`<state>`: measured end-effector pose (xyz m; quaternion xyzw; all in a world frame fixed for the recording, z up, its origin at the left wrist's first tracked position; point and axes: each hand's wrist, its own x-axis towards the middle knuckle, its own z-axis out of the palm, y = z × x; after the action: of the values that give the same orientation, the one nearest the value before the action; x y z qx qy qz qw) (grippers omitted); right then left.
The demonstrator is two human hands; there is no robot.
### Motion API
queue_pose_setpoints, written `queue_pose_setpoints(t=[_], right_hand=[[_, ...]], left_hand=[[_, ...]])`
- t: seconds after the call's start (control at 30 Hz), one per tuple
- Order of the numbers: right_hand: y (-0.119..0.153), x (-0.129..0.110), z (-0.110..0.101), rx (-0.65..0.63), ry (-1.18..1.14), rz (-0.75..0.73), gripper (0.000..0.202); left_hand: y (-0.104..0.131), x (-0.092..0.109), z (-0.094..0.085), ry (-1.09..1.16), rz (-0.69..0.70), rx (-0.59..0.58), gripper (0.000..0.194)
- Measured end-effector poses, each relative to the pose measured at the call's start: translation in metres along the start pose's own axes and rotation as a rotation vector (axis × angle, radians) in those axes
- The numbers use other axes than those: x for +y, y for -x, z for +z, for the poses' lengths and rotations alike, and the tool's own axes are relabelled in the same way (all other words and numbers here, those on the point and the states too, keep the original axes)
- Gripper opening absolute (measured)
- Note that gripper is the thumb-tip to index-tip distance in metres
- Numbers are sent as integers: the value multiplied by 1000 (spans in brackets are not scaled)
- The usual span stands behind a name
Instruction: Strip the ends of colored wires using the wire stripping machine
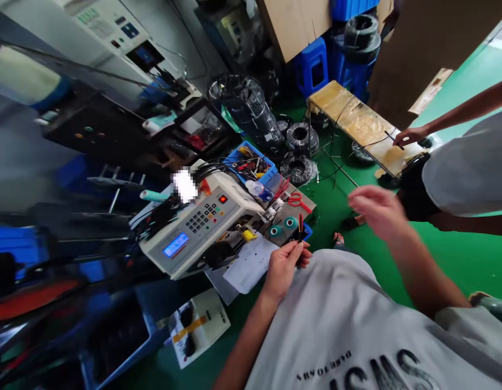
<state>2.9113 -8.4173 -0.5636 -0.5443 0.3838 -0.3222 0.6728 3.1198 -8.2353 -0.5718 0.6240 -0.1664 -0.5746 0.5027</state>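
Note:
My left hand (285, 264) is closed around a short black cable, in front of my shirt. Red, orange and black wire ends (301, 225) stick up from its top. My right hand (379, 211) is raised over the green floor to the right, apart from the cable; motion smears its fingers. Left of my left hand stands a machine (202, 222) with a keypad and a lit blue display. Beyond the cable, red-handled scissors (298, 201) and two teal thread spools (290, 222) rest on the worktable.
A blue bin (251, 162) of tools sits behind the machine. Wrapped black cable coils (300, 138) lie on the floor. Another person's hand (411, 136) holds a thin dark piece over a wooden bench (340, 108). A paper sheet (251, 262) hangs below the machine.

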Motion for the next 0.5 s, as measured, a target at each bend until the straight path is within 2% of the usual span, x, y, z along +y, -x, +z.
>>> queue_pose_setpoints(t=[0.17,0.23,0.33,0.5], right_hand=[[12,28,73,-308,-147,189,53],[20,41,93,-383,-218,228,50],[27,53,102,-423,-225,234,51],[34,56,104,-311,-156,222,62]], left_hand=[[10,-2,-9,-50,27,-30,48],[12,-3,-16,-100,20,-60,47],[13,-4,-26,-210,-7,-125,49],[13,-6,-40,-362,-45,-151,57]])
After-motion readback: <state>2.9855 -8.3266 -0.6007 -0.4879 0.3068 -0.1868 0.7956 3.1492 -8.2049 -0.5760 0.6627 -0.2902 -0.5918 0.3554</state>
